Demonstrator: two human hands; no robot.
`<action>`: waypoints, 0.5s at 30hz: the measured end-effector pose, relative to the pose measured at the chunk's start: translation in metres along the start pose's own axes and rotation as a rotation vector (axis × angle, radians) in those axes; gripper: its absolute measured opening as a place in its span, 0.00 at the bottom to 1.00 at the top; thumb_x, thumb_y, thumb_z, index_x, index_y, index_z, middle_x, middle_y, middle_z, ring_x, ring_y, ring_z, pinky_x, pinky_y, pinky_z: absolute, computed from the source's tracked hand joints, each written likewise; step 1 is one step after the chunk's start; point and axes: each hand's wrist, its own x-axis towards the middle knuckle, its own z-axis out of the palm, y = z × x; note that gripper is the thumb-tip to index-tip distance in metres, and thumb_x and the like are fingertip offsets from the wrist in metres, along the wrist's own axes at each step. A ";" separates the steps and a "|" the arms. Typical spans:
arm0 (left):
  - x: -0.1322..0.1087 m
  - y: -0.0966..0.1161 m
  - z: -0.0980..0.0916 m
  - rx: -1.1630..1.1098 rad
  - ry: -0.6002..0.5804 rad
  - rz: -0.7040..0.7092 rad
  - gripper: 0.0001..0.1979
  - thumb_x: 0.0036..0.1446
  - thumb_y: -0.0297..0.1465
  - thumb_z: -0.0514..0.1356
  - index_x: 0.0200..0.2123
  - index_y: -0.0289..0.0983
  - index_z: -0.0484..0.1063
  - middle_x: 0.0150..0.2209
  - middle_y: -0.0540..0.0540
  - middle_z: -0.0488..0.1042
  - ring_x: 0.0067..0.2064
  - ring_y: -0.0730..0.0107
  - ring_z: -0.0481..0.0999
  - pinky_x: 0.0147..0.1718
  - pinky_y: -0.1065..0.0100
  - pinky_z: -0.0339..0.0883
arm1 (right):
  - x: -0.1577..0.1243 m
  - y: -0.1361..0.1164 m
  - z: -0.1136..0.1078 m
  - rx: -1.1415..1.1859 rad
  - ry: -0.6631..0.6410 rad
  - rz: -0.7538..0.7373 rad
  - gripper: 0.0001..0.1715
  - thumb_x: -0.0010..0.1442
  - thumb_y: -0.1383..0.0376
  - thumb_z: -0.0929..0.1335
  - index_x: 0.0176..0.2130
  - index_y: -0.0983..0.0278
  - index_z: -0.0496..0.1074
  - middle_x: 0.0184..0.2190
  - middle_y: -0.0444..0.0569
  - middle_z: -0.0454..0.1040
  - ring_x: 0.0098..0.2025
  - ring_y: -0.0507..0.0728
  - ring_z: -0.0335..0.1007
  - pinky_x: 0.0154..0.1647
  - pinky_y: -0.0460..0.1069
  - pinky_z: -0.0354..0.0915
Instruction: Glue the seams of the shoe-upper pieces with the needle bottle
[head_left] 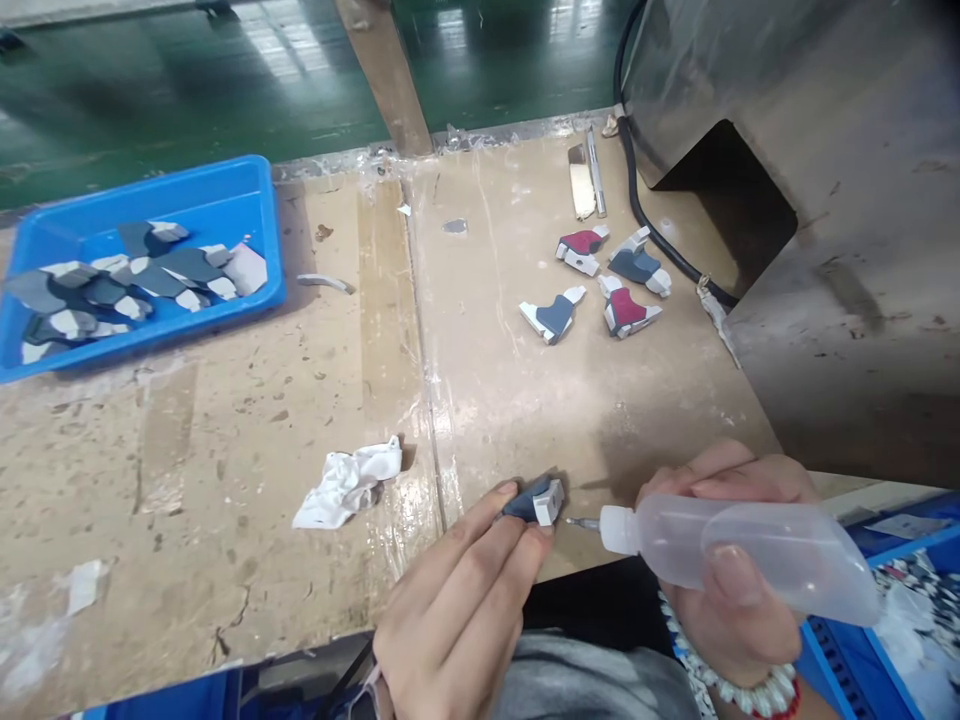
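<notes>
My left hand [465,590] is closed on a small dark grey and white plastic piece [536,501] at the table's front edge. In my right hand [735,590] lies a translucent squeeze bottle [757,545] with a white cap and a thin metal nozzle. It is tilted on its side, its tip pointing left, a short gap from the piece. Beyond my hands lie similar pieces: two with red faces [628,308] and two with grey-blue faces [556,316].
A blue tray [274,240] of grey and white pieces stands at the left. A crumpled white cloth [349,485] lies left of my hands. A flat blade tool [581,185] rests at the back. A metal housing [847,330] with a black cable [634,185] bounds the right side.
</notes>
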 end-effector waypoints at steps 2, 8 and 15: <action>0.001 0.001 0.000 -0.001 -0.004 0.005 0.14 0.63 0.19 0.59 0.51 0.33 0.76 0.44 0.43 0.81 0.55 0.54 0.80 0.52 0.59 0.80 | 0.000 0.001 0.000 -0.022 -0.001 -0.016 0.13 0.52 0.59 0.76 0.36 0.60 0.74 0.28 0.42 0.72 0.27 0.52 0.69 0.23 0.49 0.67; 0.000 -0.001 0.000 0.011 -0.017 0.028 0.14 0.63 0.19 0.59 0.50 0.32 0.76 0.43 0.43 0.81 0.55 0.54 0.80 0.52 0.60 0.80 | 0.002 0.002 0.001 -0.068 -0.014 -0.028 0.15 0.51 0.55 0.78 0.35 0.59 0.75 0.27 0.43 0.72 0.25 0.53 0.68 0.22 0.50 0.68; -0.002 -0.004 0.000 0.025 -0.020 0.074 0.13 0.62 0.17 0.60 0.49 0.29 0.76 0.44 0.42 0.81 0.55 0.54 0.79 0.53 0.60 0.79 | 0.004 0.003 0.004 -0.100 0.067 -0.065 0.16 0.52 0.52 0.77 0.32 0.59 0.74 0.26 0.44 0.68 0.26 0.55 0.65 0.20 0.51 0.66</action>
